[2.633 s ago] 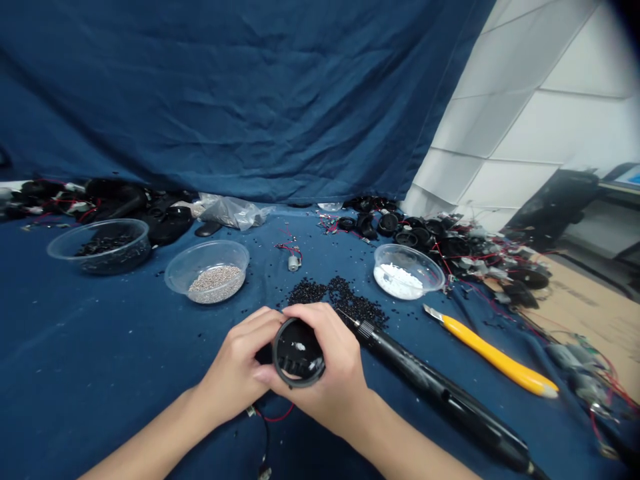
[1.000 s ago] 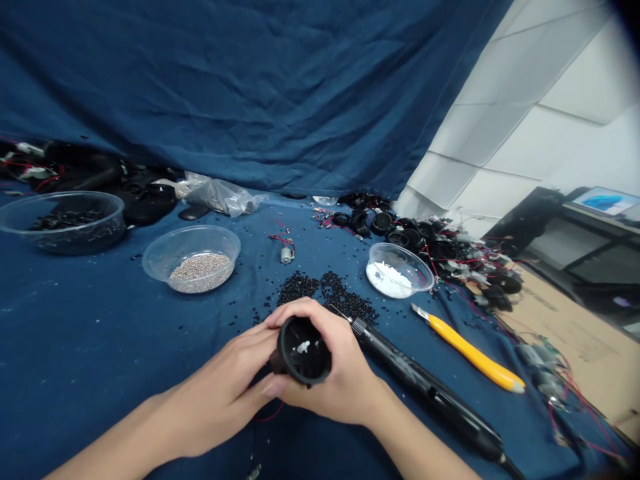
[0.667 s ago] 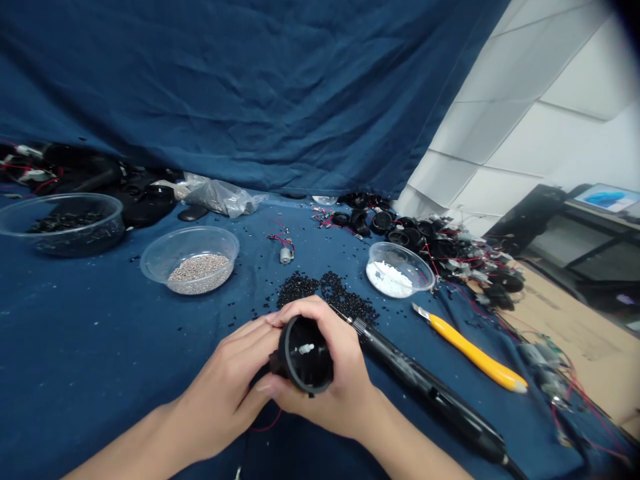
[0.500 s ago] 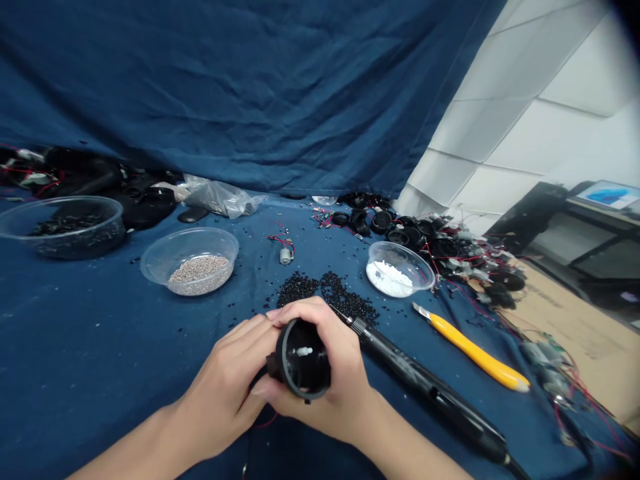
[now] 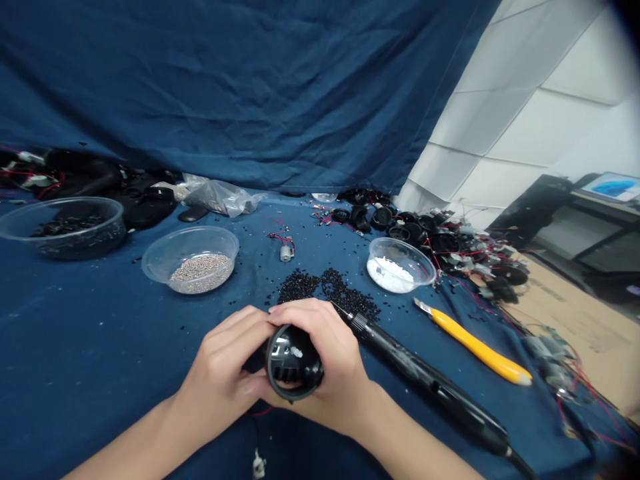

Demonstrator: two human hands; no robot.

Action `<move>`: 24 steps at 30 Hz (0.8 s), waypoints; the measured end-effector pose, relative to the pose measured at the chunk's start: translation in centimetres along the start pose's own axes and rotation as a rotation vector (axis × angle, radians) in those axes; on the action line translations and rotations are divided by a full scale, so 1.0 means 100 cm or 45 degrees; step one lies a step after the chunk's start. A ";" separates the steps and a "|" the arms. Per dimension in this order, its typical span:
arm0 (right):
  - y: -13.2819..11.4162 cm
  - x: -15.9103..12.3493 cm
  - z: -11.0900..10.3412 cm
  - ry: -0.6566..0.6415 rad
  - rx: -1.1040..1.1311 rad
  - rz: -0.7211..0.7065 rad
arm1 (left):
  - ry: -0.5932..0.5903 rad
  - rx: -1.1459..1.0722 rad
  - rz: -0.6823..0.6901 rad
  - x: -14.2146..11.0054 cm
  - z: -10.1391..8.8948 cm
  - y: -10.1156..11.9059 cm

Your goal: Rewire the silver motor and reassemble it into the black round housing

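Between my hands is a round black plastic housing (image 5: pixel 276 373), its open end facing me and a small pale part visible inside. My right hand (image 5: pixel 335 363) is wrapped round its right side. Against its left side, my left hand (image 5: pixel 225 357) is closed, with its fingertips meeting those of the right on top. A red wire (image 5: pixel 263 412) shows beneath the hands, and a small white connector (image 5: pixel 258 465) lies or hangs lower down. Just beyond my right hand is a black electric screwdriver (image 5: pixel 430 387), its tip near a spread of small black screws (image 5: pixel 345 293).
A yellow utility knife (image 5: pixel 480 345) lies to the right. Clear bowls hold white bits (image 5: pixel 393 275), coppery small parts (image 5: pixel 200 272) and black pieces (image 5: pixel 70 227). A small motor (image 5: pixel 286 253) sits behind the screws. Heaped black parts with wires (image 5: pixel 445 243) line the right rear.
The black housing has turned and shifted slightly left in my hands, showing more of its slotted inside. The white connector has come into view below.
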State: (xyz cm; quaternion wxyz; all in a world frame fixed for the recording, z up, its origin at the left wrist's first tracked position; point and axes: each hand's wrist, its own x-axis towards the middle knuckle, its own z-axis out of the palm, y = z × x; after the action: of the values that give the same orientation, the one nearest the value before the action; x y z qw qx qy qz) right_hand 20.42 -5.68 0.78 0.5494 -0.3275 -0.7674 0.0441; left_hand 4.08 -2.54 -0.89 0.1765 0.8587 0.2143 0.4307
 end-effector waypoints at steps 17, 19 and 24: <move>0.005 0.000 -0.006 -0.139 0.125 -0.028 | 0.012 -0.034 0.037 -0.001 -0.001 0.001; 0.004 -0.001 -0.006 -0.125 0.115 -0.015 | 0.034 -0.017 0.066 0.000 -0.002 0.002; 0.001 -0.003 -0.005 -0.080 0.110 -0.035 | 0.049 0.023 0.091 0.000 -0.005 0.006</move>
State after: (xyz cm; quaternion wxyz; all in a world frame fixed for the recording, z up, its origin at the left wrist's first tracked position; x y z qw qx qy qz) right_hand 20.93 -5.91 0.73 0.5393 -0.2912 -0.7861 0.0799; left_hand 3.79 -3.00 -0.32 0.1491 0.8589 0.1906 0.4514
